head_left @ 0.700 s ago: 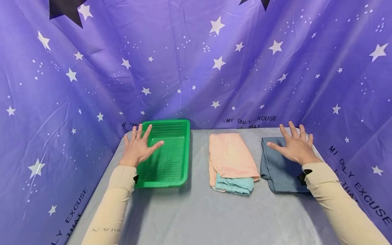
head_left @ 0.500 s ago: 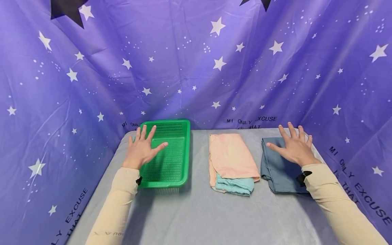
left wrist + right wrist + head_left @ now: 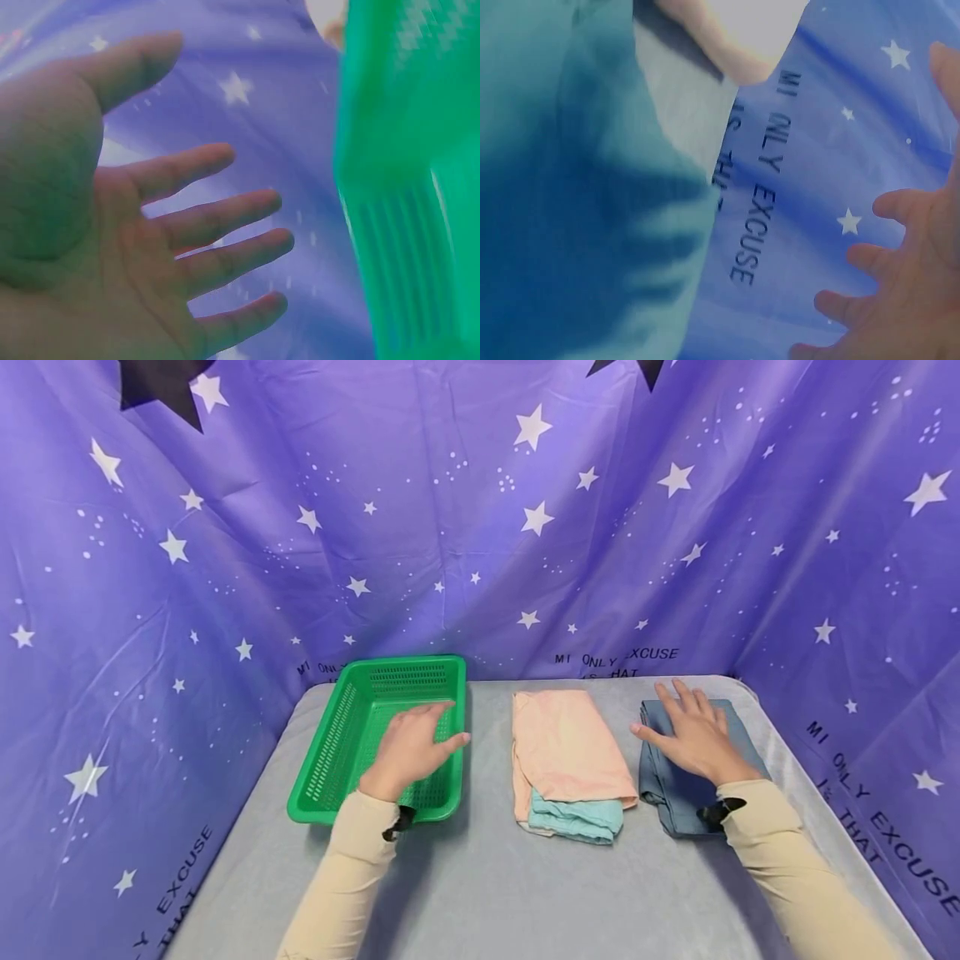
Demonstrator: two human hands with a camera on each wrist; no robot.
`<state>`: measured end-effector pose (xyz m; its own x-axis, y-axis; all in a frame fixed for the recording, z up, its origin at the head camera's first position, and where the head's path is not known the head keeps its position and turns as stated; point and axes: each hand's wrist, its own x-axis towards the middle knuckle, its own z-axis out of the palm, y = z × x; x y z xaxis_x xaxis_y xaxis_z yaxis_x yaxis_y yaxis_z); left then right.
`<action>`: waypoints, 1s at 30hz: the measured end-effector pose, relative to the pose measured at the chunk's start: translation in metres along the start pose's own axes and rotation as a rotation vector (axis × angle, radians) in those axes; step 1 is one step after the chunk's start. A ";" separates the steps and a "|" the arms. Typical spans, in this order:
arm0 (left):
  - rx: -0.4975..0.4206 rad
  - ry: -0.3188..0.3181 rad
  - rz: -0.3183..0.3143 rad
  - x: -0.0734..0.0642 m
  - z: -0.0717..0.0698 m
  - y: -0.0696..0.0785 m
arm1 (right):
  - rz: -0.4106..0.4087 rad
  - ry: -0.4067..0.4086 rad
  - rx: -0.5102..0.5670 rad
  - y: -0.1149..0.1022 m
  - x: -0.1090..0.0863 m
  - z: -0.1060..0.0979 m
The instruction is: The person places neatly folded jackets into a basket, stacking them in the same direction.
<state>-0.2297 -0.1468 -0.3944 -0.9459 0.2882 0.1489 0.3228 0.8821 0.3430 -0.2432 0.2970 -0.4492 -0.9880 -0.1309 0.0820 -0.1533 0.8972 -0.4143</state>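
Probably light and stiff, the green basket (image 3: 330,747) on the worktop (image 3: 517,902) suited holding by its rim (image 3: 405,662); your left hand (image 3: 411,747) hung spread above it, your right hand (image 3: 696,739) spread over soft-looking folded blue cloth (image 3: 678,792).

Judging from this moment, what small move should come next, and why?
Probably move the left hand to the peach cloth: it appears empty over the green basket, and that cloth lies untouched between the two hands. The right hand, also empty, hangs over the dark blue cloth.
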 end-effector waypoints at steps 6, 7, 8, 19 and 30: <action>-0.344 0.169 -0.016 0.000 0.036 0.035 | -0.045 0.035 0.110 -0.007 -0.002 0.022; -0.409 0.201 -0.013 0.000 0.043 0.040 | -0.045 0.034 0.146 -0.008 -0.002 0.026; -0.478 0.226 -0.013 0.000 0.050 0.045 | -0.043 0.030 0.184 -0.009 -0.003 0.031; -0.920 0.223 -0.190 0.009 0.125 0.073 | 0.045 0.031 0.550 -0.025 -0.003 0.077; -0.759 0.095 -0.433 0.020 0.163 0.066 | 0.222 -0.032 0.599 -0.033 -0.001 0.099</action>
<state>-0.2325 -0.0218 -0.5202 -0.9945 -0.0765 -0.0721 -0.0973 0.4111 0.9064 -0.2391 0.2253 -0.5253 -0.9962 0.0100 -0.0867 0.0795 0.5144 -0.8539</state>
